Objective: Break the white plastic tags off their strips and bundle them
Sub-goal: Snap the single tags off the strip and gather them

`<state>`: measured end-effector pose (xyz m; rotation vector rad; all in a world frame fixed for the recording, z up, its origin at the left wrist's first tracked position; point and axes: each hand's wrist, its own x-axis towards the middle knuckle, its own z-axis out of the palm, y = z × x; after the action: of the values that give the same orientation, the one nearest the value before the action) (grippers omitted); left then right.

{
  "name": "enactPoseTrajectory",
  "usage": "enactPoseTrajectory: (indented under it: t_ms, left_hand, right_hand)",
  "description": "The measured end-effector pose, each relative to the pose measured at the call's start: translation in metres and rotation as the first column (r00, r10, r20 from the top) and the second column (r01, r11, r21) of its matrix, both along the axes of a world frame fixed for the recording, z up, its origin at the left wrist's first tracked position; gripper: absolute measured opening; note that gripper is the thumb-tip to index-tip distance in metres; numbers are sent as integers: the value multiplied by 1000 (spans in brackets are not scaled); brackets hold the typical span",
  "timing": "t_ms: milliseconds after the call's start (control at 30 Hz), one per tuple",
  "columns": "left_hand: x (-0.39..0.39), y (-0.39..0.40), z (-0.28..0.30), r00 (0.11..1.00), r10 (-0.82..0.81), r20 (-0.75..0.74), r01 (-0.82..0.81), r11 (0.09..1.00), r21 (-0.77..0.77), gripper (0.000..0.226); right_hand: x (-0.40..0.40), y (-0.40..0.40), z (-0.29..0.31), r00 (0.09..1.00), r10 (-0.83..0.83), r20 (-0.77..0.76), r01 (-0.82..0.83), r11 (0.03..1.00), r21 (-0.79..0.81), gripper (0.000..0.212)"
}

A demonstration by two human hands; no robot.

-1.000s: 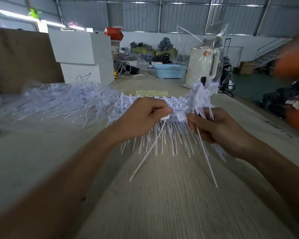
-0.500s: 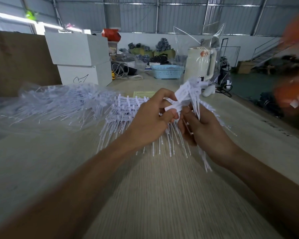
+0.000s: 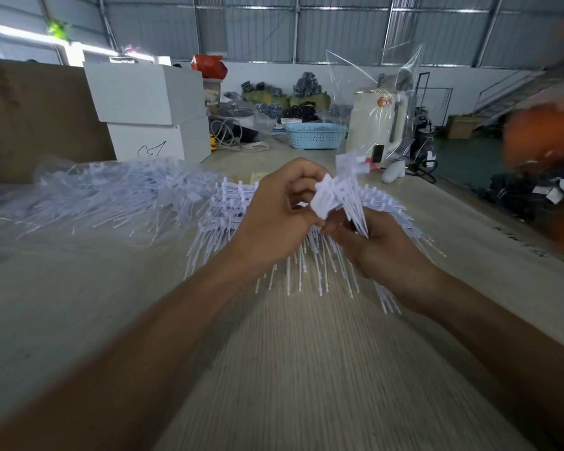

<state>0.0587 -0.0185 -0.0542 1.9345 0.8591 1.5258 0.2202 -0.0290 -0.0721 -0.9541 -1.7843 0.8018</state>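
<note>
A bundle of loose white plastic tags (image 3: 334,195) stands above the table, flat heads up and thin tails down. My right hand (image 3: 376,242) grips the bundle's tails from below. My left hand (image 3: 279,211) pinches the tag heads at the bundle's left side, fingers curled. Under both hands lie strips of white tags (image 3: 228,206), still joined in rows, tails fanning toward me. A clear bag of more tags (image 3: 105,196) lies to the left on the table (image 3: 306,369).
Two stacked white boxes (image 3: 150,109) and a brown board (image 3: 30,115) stand at the back left. A blue basket (image 3: 315,135) and a white appliance in clear wrap (image 3: 378,122) sit at the far end. A blurred orange shape (image 3: 547,141) is at the right edge.
My left hand lifted from the strip on the table up to the bundle in my right hand. Both hands rose and came together.
</note>
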Motion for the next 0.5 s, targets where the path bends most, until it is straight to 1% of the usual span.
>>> enactPoseTrajectory:
  t_ms: [67, 133, 167, 200, 233, 267, 300, 333, 367, 400, 433, 467, 500]
  left_hand:
    - [2, -3, 1, 992, -90, 84, 93, 995, -44, 26]
    - [2, -5, 2, 987, -122, 105, 131, 988, -79, 26]
    - [2, -5, 2, 989, -130, 70, 137, 984, -111, 32]
    - [1, -5, 1, 990, -138, 7, 137, 979, -150, 40]
    - [1, -6, 0, 986, -149, -77, 132, 972, -193, 45]
    - [3, -7, -1, 972, -184, -149, 145, 961, -236, 44]
    - [6, -9, -4, 953, -243, -181, 189, 943, -273, 38]
    - [11, -12, -6, 936, -312, -160, 256, 920, -296, 32]
    - [15, -15, -7, 930, -345, -126, 299, 910, -287, 27]
    - [19, -17, -7, 941, -320, -112, 284, 925, -252, 25]
    - [22, -18, -6, 961, -244, -130, 215, 955, -203, 20]
    - [24, -18, -6, 975, -152, -162, 128, 980, -150, 14]
    - [26, -19, -6, 979, -80, -190, 57, 991, -120, 13]
  right_hand:
    - [2, 2, -1, 997, -55, -59, 51, 996, -73, 33]
    - [4, 2, 2, 980, -59, -189, 32, 989, -142, 33]
    - [5, 2, 3, 964, -29, -264, -15, 986, -165, 35]
    - [6, 1, 5, 946, 10, -325, -71, 982, -175, 37]
    - [7, 0, 6, 933, 52, -356, -117, 980, -164, 38]
    - [7, -2, 7, 932, 90, -350, -146, 980, -137, 38]
    - [6, -3, 6, 944, 120, -306, -159, 982, -103, 40]
    - [3, -4, 4, 962, 141, -236, -161, 985, -70, 43]
    - [0, -4, 1, 979, 144, -142, -150, 988, -34, 48]
    - [-5, -5, -1, 991, 126, -53, -126, 992, -5, 54]
    - [-10, -5, -4, 995, 98, 4, -98, 995, 16, 58]
    - [-14, -5, -7, 997, 79, 13, -79, 997, 24, 58]
    - [-17, -6, -9, 996, 84, -19, -84, 996, 17, 51]
